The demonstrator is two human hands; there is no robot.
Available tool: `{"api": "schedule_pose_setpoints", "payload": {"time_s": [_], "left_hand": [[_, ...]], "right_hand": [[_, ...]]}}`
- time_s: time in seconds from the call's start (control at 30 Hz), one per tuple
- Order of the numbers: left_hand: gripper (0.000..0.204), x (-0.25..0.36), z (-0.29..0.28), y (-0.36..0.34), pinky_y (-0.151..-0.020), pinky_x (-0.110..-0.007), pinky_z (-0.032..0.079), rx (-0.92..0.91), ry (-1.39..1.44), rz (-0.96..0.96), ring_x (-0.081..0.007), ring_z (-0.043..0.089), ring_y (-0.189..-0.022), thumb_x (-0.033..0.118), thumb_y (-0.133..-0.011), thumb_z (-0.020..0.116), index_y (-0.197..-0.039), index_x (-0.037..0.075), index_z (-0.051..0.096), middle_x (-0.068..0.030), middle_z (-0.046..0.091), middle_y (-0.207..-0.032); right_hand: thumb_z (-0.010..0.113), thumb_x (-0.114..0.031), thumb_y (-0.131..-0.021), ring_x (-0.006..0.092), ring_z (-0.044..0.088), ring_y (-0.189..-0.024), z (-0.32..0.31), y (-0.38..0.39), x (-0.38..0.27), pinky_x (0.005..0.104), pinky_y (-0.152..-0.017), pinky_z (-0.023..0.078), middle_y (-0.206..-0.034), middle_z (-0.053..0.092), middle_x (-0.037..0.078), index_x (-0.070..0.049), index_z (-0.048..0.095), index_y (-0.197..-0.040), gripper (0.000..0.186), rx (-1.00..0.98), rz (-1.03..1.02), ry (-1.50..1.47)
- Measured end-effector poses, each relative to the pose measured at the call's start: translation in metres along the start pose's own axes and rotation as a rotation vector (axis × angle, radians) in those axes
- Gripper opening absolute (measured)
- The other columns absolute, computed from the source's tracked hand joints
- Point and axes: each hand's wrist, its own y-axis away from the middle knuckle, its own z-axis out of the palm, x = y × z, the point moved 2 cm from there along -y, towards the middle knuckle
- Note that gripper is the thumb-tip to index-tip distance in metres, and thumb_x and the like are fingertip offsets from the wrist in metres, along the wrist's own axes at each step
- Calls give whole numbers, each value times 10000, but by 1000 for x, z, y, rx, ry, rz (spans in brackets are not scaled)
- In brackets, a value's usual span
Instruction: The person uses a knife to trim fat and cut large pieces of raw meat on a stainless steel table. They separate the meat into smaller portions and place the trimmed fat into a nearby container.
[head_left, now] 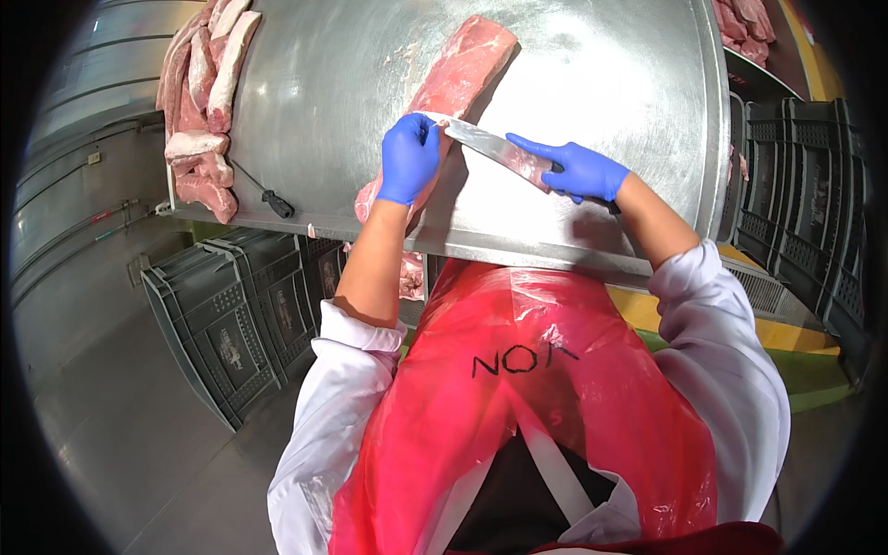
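Note:
A long piece of pale pink meat (472, 65), which looks like pork loin, lies slantwise on the metal table (592, 83). My blue-gloved left hand (410, 162) rests over its middle. Its fingers are closed, thumb and forefinger pinching the meat's surface by the knife tip. In my blue-gloved right hand (578, 172) is a knife (490, 148), its blade pointing left and the forefinger stretched along its back. The tip touches or nearly touches the meat beside my left fingers. Most of the knife's handle is hidden in my grip.
Several meat pieces (199, 83) are piled along the table's left edge, with a dark-handled sharpening steel (275, 202) beside them. Grey plastic crates (231, 314) stand below left, and more crates (800, 185) at right. Further meat (745, 28) sits at the far right.

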Motion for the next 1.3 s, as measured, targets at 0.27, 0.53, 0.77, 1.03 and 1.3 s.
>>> {"api": "schedule_pose_setpoints", "payload": {"time_s": [0.27, 0.53, 0.77, 1.03, 1.3], "left_hand": [[86, -31, -57, 28, -647, -267, 486, 92, 276, -52, -75, 570, -719, 79, -944, 725, -932, 4, 687, -19, 676, -809], [168, -202, -207, 242, -759, -376, 543, -86, -330, -495, -307, 706, -801, 93, -904, 728, -1009, -38, 711, -144, 744, -923], [803, -8, -20, 46, -1009, -500, 496, -170, -469, -239, -440, 578, -1211, 311, -709, 832, -1345, -41, 494, -325, 605, -1259], [513, -89, -6, -7, -1011, -476, 538, -248, 1317, -921, -382, 687, -1092, 277, -893, 600, -1284, -56, 623, -234, 706, -1173], [176, 32, 75, 38, -773, -362, 584, -534, 285, -51, -236, 727, -849, 87, -943, 622, -1094, 17, 677, -119, 721, -990]], "right_hand": [[505, -305, -997, 248, 660, -735, 15, -52, -92, 391, -661, 552, -1016, 695, 142, -284, 381, -1586, 602, -147, 35, -27], [535, -119, -975, 219, 653, -718, 20, 56, -24, 352, -745, 557, -896, 672, 104, -327, 255, -1642, 752, -162, 105, -50], [506, -28, -975, 67, 534, -562, 9, 65, -1, 224, -534, 488, -765, 606, 39, -305, 221, -1656, 789, 312, 134, -598], [507, 11, -953, 64, 514, -550, 24, 139, 27, 221, -511, 467, -761, 593, 10, -307, 214, -1658, 827, 499, 236, -667], [529, 3, -964, 47, 467, -566, 47, 210, 55, 202, -521, 428, -737, 558, -31, -291, 193, -1665, 832, 851, 286, -777]]}}
